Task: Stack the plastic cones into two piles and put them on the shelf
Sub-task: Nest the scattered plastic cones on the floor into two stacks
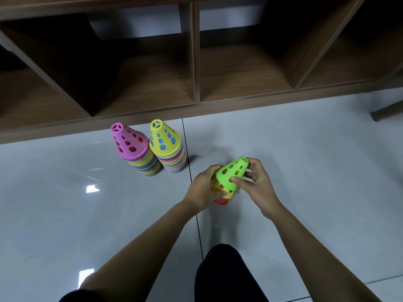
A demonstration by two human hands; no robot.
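Two tall piles, pink-topped pile (133,147) and yellow-topped pile (169,146), stand on the floor before the shelf (196,62), none shelved; left hand (204,188) and right hand (257,184) grip pinching a green-topped handful of cones (232,174), probably the last to add.

We are indoors, maybe in a playroom or classroom; we cannot tell which. We see a shiny grey tiled floor (65,214), a low brown wooden shelf (196,62) with open boxes, and bright plastic cones (150,147) stacked up.
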